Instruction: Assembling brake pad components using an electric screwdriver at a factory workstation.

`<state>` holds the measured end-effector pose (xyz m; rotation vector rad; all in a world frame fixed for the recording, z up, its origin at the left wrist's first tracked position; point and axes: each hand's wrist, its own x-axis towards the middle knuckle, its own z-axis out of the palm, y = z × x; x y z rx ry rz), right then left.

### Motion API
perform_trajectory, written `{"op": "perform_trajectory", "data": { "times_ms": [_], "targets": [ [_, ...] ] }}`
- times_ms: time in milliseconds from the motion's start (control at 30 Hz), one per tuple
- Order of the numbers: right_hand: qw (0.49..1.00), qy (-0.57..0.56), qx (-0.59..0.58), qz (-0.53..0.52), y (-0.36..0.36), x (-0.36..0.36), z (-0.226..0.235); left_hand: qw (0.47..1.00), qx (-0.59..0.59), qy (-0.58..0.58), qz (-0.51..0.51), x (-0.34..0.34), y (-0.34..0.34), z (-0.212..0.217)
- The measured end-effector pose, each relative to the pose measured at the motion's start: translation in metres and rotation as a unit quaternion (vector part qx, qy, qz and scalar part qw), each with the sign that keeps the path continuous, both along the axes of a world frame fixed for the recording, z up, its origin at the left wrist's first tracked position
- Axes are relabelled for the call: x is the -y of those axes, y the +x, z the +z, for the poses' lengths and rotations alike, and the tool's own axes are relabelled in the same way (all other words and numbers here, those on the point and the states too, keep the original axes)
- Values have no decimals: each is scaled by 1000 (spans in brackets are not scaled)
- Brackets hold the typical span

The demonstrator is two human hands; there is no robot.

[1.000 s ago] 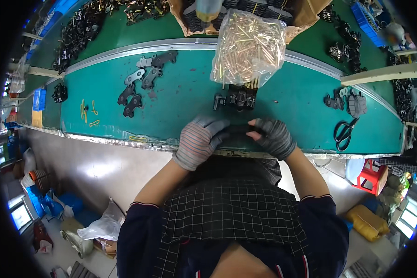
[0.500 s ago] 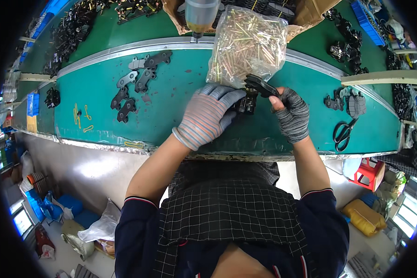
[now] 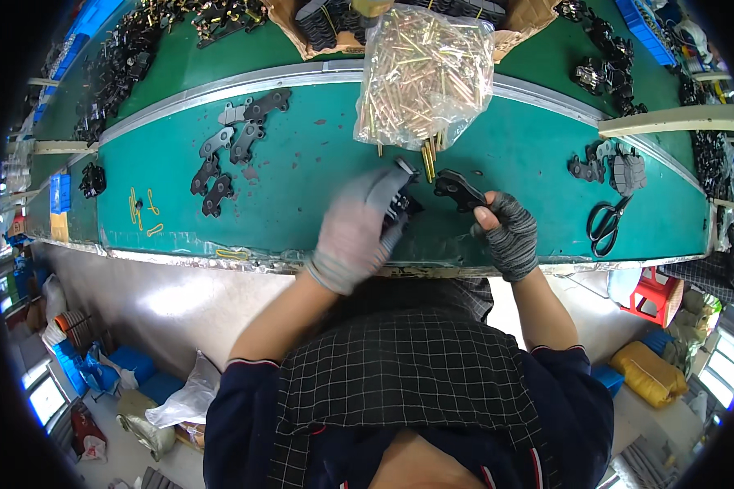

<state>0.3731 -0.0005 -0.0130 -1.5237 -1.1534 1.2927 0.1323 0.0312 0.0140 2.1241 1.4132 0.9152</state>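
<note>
right hand (image 3: 510,236) is pinching a flat black plate (image 3: 458,190) between thumb and fingers. left hand (image 3: 359,228) is closing its fingers over a black part (image 3: 401,200); the grip is blurred.

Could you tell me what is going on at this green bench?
A person in grey gloves works at the green bench. The right hand holds a flat black metal plate; the left hand grips a small black part. A clear bag of brass pins lies just beyond, more black plates lie to the left, and scissors to the right.
</note>
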Motion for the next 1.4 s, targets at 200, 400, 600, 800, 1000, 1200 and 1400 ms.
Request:
{"op": "perform_trajectory", "data": {
  "times_ms": [200, 400, 600, 800, 1000, 1200, 1400],
  "targets": [
    [887, 340, 255, 183, -7, -20, 1, 981, -26, -35, -190, -52, -30, 22],
    [869, 394, 228, 192, -43, -38, 5, 999, 37, -12, -8, -7, -61, 5],
    [833, 441, 239, 234, -60, -57, -14, 999, 13, 43, -14, 1, -55, -14],
    [860, 389, 244, 221, -61, -52, -22, 999, 6, 17, -32, -4, -58, -20],
    [860, 335, 299, 244, -65, -60, -12, 961, -146, 208, -108, -20, -38, -5],
    [944, 100, 201, 241, -56, -98, 27, 922, -192, 296, -159, -79, -24, -17],
    [834, 205, 483, 173, -39, -85, 1, 992, -114, 46, -24, -71, -32, -7]
  ]
}}
